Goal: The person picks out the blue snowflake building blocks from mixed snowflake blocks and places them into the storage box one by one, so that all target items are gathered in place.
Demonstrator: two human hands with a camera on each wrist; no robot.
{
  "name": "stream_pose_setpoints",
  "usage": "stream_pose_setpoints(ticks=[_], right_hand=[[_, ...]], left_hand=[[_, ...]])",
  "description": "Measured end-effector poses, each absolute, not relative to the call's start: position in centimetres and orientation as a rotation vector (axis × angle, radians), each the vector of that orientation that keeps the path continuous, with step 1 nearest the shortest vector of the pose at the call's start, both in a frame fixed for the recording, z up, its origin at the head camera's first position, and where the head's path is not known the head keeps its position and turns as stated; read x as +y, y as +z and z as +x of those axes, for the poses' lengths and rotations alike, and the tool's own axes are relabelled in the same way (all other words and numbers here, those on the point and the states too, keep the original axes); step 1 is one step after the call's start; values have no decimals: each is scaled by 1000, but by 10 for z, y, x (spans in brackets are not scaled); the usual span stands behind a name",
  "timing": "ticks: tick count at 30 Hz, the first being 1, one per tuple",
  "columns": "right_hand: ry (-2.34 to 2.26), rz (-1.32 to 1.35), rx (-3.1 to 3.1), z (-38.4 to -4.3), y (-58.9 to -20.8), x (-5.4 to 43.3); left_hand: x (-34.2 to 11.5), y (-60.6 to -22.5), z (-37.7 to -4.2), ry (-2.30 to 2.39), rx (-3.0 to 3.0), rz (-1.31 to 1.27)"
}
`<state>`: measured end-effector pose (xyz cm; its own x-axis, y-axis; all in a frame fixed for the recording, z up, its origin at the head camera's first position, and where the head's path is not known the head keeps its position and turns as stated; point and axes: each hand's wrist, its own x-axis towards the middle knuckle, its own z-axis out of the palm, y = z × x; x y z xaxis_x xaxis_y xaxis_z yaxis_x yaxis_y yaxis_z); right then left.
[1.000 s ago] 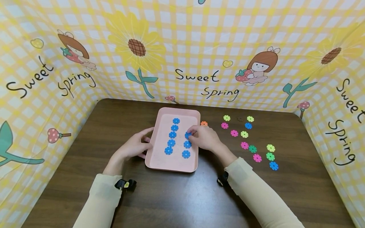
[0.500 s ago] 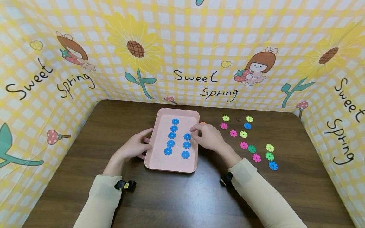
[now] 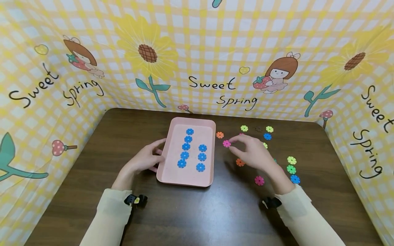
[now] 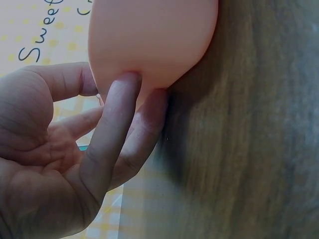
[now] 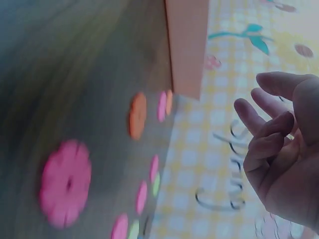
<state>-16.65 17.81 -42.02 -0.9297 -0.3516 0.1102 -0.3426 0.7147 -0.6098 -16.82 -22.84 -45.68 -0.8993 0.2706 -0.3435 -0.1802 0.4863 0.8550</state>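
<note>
In the head view, a pink tray (image 3: 164,177) holds blue notched flower-shaped discs in two columns: a longer left one with its top disc (image 3: 189,131), and a right one of three, its top disc (image 3: 202,148). My left hand (image 3: 144,157) holds the tray's left side; in the left wrist view, fingers (image 4: 112,119) press the tray's outer wall (image 4: 154,35) and the thumb meets its rim. My right hand (image 3: 252,152) hovers right of the tray, loosely bent, holding nothing. A pink disc (image 3: 226,143) lies by its index fingertip.
On the brown table (image 3: 191,218), right of the tray, lie an orange disc (image 3: 220,135), another orange disc (image 3: 240,162), a pink disc (image 3: 259,180) and several yellow, green and blue ones. A patterned cloth (image 3: 197,51) stands around the table's back and sides.
My right hand has left the tray's right column of blue discs and moved right over the table, its fingers spreading. The left hand and tray stay in place.
</note>
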Motion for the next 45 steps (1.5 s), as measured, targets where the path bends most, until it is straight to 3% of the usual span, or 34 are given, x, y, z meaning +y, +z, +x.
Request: stream_pose_setpoints(ticks=[6, 13, 22, 45], right_hand=[[-970, -522, 2946, -142, -417, 224], [-870, -271, 2983, -110, -419, 278], [-664, 3, 2990, -93, -431, 332], [-532, 94, 2793, -94, -451, 361]], left_hand=[[-227, -457, -168, 1386, 2305, 68], [-229, -459, -169, 1399, 2294, 75], [-230, -458, -169, 1403, 2295, 75], [-230, -461, -170, 1410, 2292, 73]])
